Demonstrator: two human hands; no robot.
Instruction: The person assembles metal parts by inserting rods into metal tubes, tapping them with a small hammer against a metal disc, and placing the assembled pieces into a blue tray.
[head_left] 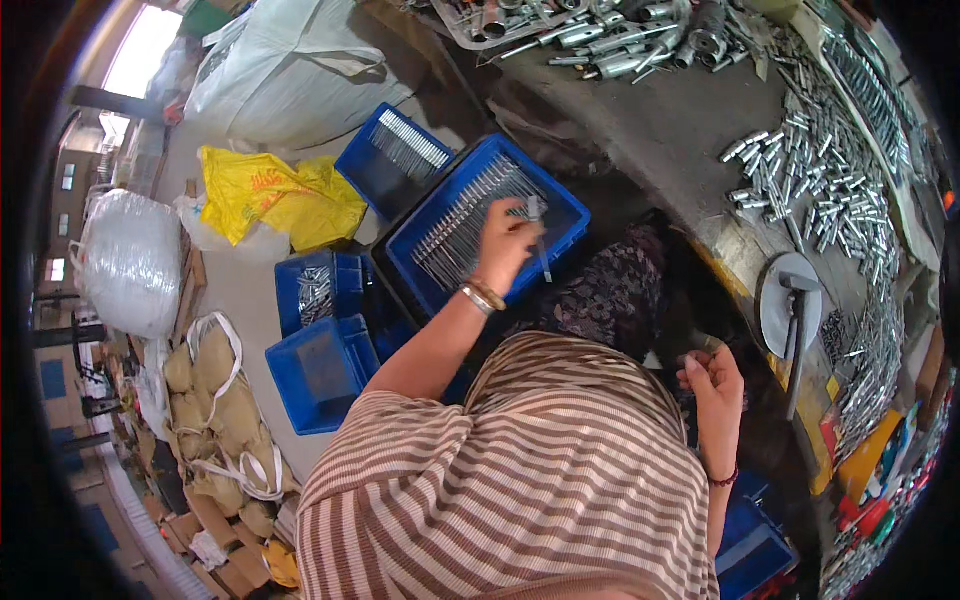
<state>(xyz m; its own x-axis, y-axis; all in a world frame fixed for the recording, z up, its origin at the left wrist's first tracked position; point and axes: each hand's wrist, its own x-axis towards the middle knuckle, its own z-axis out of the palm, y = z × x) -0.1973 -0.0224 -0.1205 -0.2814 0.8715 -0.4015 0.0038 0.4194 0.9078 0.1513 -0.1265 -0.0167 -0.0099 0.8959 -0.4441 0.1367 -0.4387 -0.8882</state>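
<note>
Over the large blue bin (pixel 575 210), my left hand (pixel 508 240) is closed on a thin metal rod with a wider head (pixel 535 208). Its lower end points down past the bin's near right side, and motion blurs its details. Beneath that hand, many slender metal rods (pixel 450 235) lie side by side in the bin, with their heads in a row. My right hand (pixel 712 380) is by my lap, close to the bench edge. Its fingers are curled in and the thumb presses toward them; anything inside is hidden.
At right, a bench (pixel 630 130) bears heaps of metal sockets (pixel 810 180) and a round metal plate with a hammer-like tool (pixel 790 300). Smaller blue bins (pixel 320 375) stand to the left, near a yellow bag (pixel 275 195) and tan sacks (pixel 215 410).
</note>
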